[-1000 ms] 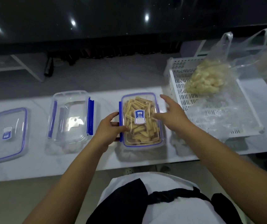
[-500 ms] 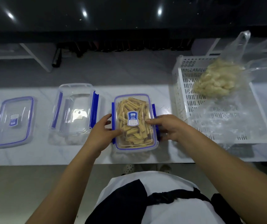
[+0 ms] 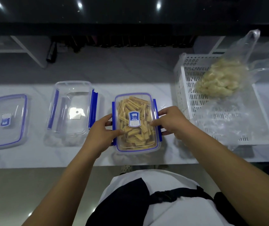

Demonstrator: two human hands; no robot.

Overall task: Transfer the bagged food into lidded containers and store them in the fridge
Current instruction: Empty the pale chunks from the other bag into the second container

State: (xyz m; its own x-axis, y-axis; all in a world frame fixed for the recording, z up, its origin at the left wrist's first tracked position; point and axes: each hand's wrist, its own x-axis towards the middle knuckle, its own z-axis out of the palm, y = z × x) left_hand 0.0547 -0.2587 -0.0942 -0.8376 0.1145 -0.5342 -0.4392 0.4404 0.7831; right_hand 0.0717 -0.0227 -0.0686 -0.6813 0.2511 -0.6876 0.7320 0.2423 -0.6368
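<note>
Two hands: left hand (image 3: 102,130) and right hand (image 3: 171,121) grip the lidded container (image 3: 136,122) by opposite sides.
Container: between them, on the desk (image 3: 146,88).

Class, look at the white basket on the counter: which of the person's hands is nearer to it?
Right. The right hand grips the filled container's right side, just beside the white basket; the left hand grips the container's left side, farther away.

a: what's the person wearing?
b: a white top (image 3: 171,212), with a black apron (image 3: 122,203) over the front and a black strap (image 3: 177,194) across the waist.
a: sleeves?
b: none in view. both forearms are bare down to the left hand (image 3: 103,133) and right hand (image 3: 173,122).
a: rings, watch?
b: none visible.
</note>
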